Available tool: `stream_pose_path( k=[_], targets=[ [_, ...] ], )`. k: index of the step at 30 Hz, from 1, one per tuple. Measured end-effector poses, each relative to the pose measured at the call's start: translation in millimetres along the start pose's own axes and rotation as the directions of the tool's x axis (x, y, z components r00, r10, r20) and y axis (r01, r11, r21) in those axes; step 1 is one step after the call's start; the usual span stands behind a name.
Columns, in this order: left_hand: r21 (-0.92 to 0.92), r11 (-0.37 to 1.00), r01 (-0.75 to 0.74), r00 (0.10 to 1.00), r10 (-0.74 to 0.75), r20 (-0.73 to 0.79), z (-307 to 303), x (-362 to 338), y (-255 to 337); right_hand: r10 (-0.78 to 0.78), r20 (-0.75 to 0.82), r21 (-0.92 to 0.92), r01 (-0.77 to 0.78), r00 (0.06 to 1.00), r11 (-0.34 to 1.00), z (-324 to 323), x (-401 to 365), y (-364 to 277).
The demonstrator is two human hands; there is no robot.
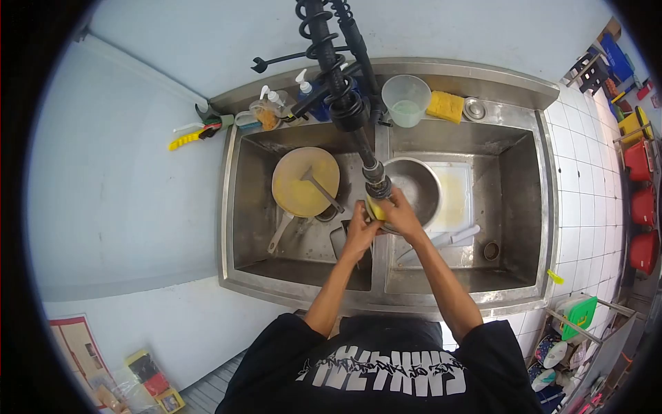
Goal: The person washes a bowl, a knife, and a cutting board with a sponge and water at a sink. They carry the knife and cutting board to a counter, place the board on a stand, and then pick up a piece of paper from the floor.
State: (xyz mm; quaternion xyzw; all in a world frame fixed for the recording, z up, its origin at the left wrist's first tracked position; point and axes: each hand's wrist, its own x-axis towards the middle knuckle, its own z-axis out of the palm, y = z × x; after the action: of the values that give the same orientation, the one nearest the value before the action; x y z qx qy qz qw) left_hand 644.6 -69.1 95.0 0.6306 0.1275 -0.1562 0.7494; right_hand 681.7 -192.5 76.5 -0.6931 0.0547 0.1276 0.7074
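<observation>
My two hands meet over the divider of the double sink, just under the black spring-hose faucet [377, 181]. In the fingers of my right hand [401, 215] is a yellow sponge [376, 209]. My left hand [360, 233] is closed on a small item with a curved edge, pressed against the sponge; the fingers and faucet head hide most of it. Behind my right hand a round steel bowl [422, 190] sits in the right basin. Beside it lie a white cutting board [456, 196] and a white-handled knife [458, 237].
The left basin holds a yellow-stained pan [289, 186] with a spatula [323, 190] across it. Along the back ledge stand pump bottles [307, 90], a translucent tub [405, 103] and another yellow sponge [445, 107]. Brushes [189, 138] hang at left.
</observation>
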Motion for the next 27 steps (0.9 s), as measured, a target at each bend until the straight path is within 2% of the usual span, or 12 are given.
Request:
stream_pose_path(
  k=[2, 5, 7, 9, 10, 13, 14, 18, 20, 22, 25, 27],
  targets=[
    [0.017, 0.999, -0.051, 0.999, 0.051, -0.001, -18, 4, 1, 0.001, 0.161, -0.276, 0.044, 0.987, 0.96, -6, -3, 1],
    [0.17, 0.984, -0.054, 0.998, 0.051, 0.022, -32, -1, -4, 0.028, 0.369, -0.782, 0.294, 0.929, 0.55, -27, -6, 7],
    [0.127, 0.991, -0.044, 0.999, 0.042, 0.016, -25, -6, -8, -0.084, 0.152, -0.864, 0.174, 0.985, 0.472, -27, -12, 6],
    [0.087, 0.995, -0.04, 0.999, 0.039, 0.016, -14, -11, -6, -0.162, -0.024, -0.865, 0.06, 0.987, 0.498, -26, -7, 4],
    [0.04, 0.999, -0.006, 0.999, 0.004, 0.036, -12, -12, -2, -0.197, -0.125, -0.78, 0.026, 0.972, 0.625, -25, -5, 7],
    [0.181, 0.982, 0.053, 0.988, -0.078, 0.135, -17, -10, -4, 0.049, -0.194, -0.193, -0.087, 0.98, 0.977, -17, 6, 17],
    [0.167, 0.985, 0.041, 0.988, -0.066, 0.143, -20, -7, -3, 0.09, -0.167, -0.287, -0.135, 0.982, 0.948, -11, 0, 7],
    [0.125, 0.992, -0.012, 0.982, -0.012, 0.188, -38, 7, 6, 0.075, 0.173, -0.105, -0.057, 0.982, 0.993, -4, -16, 4],
    [0.164, 0.985, -0.062, 0.99, 0.04, 0.134, -43, 5, 10, 0.063, 0.26, -0.589, 0.107, 0.964, 0.801, -10, -21, 4],
    [0.21, 0.976, -0.05, 0.998, 0.041, 0.047, -44, 3, 11, -0.041, 0.25, -0.859, 0.241, 0.967, 0.452, -16, -27, 10],
    [0.205, 0.979, 0.006, 1.0, -0.006, -0.003, -37, -8, 11, -0.376, 0.209, -0.949, 0.28, 0.903, 0.144, -25, -11, 11],
    [0.206, 0.977, 0.05, 0.998, -0.054, 0.014, -30, -14, 17, -0.435, 0.188, -0.914, 0.319, 0.881, 0.251, -22, -6, 0]
  ],
)
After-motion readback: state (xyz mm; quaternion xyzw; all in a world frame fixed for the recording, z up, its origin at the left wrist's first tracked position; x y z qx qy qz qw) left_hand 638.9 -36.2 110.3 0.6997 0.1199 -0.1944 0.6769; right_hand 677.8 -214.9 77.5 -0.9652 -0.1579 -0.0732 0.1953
